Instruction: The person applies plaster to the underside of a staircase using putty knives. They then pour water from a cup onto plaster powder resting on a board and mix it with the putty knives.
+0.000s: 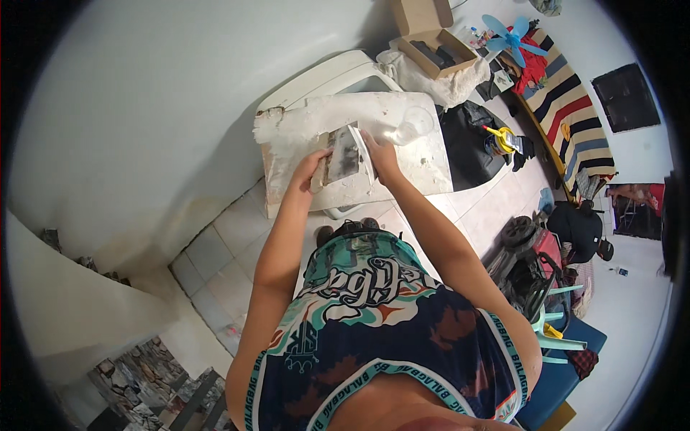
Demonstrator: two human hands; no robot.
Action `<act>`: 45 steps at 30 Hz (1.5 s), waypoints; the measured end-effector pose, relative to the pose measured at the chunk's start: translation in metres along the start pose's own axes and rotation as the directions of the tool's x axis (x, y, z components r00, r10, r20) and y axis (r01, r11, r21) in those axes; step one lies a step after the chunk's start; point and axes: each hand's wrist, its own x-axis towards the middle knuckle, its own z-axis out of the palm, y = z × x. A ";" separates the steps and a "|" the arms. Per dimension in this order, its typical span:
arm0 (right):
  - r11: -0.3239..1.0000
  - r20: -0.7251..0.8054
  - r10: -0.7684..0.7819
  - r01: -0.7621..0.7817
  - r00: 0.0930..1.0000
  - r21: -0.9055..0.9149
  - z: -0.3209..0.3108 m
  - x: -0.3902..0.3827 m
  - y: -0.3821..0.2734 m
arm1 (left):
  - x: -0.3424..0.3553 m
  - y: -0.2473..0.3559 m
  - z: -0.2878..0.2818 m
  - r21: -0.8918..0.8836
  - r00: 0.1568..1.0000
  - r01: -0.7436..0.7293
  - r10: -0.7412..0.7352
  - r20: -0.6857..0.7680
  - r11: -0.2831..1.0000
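Observation:
A rectangular piece (pixel 344 159) with a grey, dark-smudged face and pale raised edges is between my two hands; its exact kind does not show. My left hand (pixel 310 169) is closed on its left edge, fingers curled over the side. On the opposite side, my right hand (pixel 381 156) grips the white edge. Beneath is a worn, white-smeared board (pixel 287 159) lying across a white plastic chair (pixel 316 80). Just beyond my right hand, a clear plastic container (pixel 415 122) rests on the board.
A black bag (pixel 467 147) is right of the board, with a yellow-topped can (pixel 505 140) near it. An open cardboard box (pixel 449 61) sits on white cloth behind. A blue fan (pixel 514 39) and striped bedding (pixel 575 108) are farther off. Another person (pixel 575 228) crouches at the right.

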 end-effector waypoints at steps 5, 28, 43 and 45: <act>0.999 0.007 -0.039 0.039 0.999 -0.011 -0.020 0.003 0.012 | -0.014 0.008 0.032 0.048 1.000 0.019 -0.019 -0.018 0.999; 0.905 -0.048 -0.129 0.098 0.991 -0.414 -0.075 -0.039 0.026 | -0.003 0.000 0.039 0.131 0.967 -0.047 0.079 -0.243 0.990; 0.258 0.480 -0.642 0.758 0.598 -0.599 -0.022 -0.045 -0.002 | 0.002 -0.010 0.001 0.600 0.789 -0.172 0.474 -0.392 0.782; 0.325 0.439 -0.654 0.752 0.617 -0.573 -0.015 -0.034 -0.003 | -0.003 -0.017 -0.015 0.606 0.772 -0.189 0.499 -0.394 0.772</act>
